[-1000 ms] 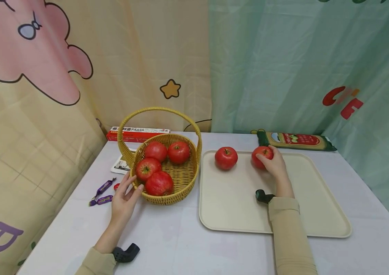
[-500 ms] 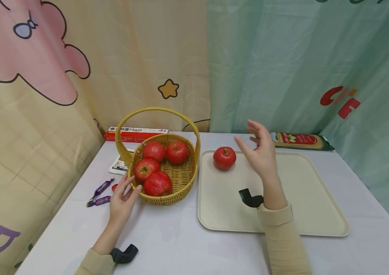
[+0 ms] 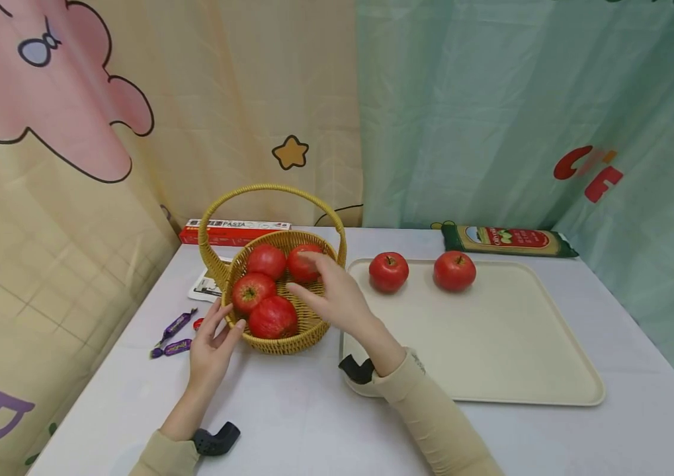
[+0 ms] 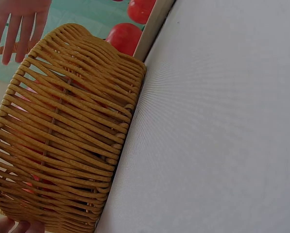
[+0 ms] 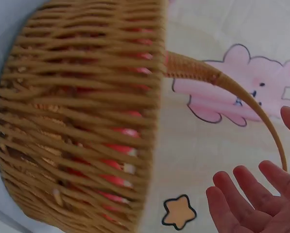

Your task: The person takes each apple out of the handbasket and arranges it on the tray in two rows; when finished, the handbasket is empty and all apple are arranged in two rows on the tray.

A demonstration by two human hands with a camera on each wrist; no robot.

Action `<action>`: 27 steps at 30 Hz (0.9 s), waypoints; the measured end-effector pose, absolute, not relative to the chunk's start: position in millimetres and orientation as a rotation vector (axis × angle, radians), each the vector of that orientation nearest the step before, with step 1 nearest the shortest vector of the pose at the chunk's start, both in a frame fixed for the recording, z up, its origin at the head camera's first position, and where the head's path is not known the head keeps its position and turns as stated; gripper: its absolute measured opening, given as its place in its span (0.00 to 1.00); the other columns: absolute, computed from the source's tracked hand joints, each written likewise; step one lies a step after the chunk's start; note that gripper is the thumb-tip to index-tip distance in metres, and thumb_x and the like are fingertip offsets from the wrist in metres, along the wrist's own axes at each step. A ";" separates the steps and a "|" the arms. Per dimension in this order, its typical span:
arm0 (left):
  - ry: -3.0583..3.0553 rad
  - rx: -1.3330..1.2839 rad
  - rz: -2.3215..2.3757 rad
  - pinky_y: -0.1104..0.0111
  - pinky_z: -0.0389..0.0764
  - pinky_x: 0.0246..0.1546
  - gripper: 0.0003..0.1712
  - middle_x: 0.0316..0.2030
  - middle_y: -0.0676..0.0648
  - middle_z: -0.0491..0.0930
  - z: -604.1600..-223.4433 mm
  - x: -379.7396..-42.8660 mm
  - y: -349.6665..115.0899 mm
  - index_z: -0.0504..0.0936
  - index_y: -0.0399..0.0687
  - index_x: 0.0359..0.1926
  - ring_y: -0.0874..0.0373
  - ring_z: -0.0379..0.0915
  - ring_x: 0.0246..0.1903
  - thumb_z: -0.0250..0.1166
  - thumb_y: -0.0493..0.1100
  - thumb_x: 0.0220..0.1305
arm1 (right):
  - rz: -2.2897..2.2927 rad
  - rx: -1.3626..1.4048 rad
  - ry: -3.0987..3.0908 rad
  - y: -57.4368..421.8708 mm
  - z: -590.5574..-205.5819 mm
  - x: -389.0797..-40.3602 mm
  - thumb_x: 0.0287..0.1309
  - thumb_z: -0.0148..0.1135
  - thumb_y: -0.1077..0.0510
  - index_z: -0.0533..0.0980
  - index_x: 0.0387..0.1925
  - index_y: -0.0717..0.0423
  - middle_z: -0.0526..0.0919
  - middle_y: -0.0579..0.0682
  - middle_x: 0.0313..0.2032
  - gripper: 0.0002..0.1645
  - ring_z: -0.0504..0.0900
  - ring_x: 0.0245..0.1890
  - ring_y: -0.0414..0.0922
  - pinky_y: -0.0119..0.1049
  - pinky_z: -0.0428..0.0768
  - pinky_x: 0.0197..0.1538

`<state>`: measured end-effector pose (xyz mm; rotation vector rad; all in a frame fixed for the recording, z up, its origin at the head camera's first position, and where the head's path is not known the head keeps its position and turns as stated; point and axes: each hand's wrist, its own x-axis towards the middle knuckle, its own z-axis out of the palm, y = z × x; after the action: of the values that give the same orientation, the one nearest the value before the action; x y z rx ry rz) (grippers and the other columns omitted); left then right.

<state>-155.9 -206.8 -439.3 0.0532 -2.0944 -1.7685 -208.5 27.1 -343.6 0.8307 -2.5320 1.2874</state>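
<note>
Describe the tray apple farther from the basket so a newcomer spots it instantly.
On the white table, find the cream tray to the right of the wicker basket. The wanted red apple sits near the tray's far edge: unlike the other apple there, it stands in front of the green-ended packet and farther from the basket.

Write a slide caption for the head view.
Left hand touching a wicker basket of four apples, right hand over it, two more apples on a beige tray.

I count 6 apples [image 3: 273, 318], 2 purple candies [image 3: 178, 326]; 1 each: basket [image 3: 292, 346], tray [image 3: 509, 330], red box [image 3: 217, 236], green-gold packet [image 3: 506, 240], white packet [image 3: 203, 289].
</note>
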 end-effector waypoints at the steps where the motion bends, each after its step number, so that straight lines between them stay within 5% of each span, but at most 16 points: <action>1: -2.095 0.054 -1.769 0.82 0.69 0.49 0.25 0.69 0.42 0.56 -439.3 -156.1 -206.9 0.71 0.33 0.59 0.48 0.52 0.67 0.62 0.38 0.63 | 1.259 0.857 -2.554 21.1 -347.9 -208.2 0.59 0.59 0.40 0.65 0.63 0.51 0.72 0.48 0.57 0.35 0.72 0.55 0.44 0.40 0.75 0.56; 8: -2.110 0.053 -1.746 0.81 0.69 0.50 0.25 0.69 0.42 0.56 -440.3 -157.0 -207.7 0.72 0.33 0.59 0.48 0.52 0.67 0.63 0.39 0.63 | 1.042 0.974 -2.653 -7.2 -372.5 -205.4 0.61 0.56 0.41 0.61 0.66 0.55 0.69 0.50 0.60 0.38 0.67 0.60 0.44 0.39 0.70 0.62; 27: -2.102 0.049 -1.745 0.79 0.70 0.51 0.24 0.69 0.42 0.57 -440.8 -156.4 -207.5 0.72 0.34 0.59 0.47 0.53 0.67 0.63 0.37 0.62 | 0.752 0.877 -2.927 -29.2 -393.7 -208.5 0.50 0.62 0.31 0.67 0.62 0.46 0.72 0.51 0.56 0.42 0.76 0.49 0.47 0.41 0.81 0.48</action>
<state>-156.4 -207.5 -440.8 0.0488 -2.1023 -1.7448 -208.5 -29.2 -393.7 0.8773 -2.9270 0.7524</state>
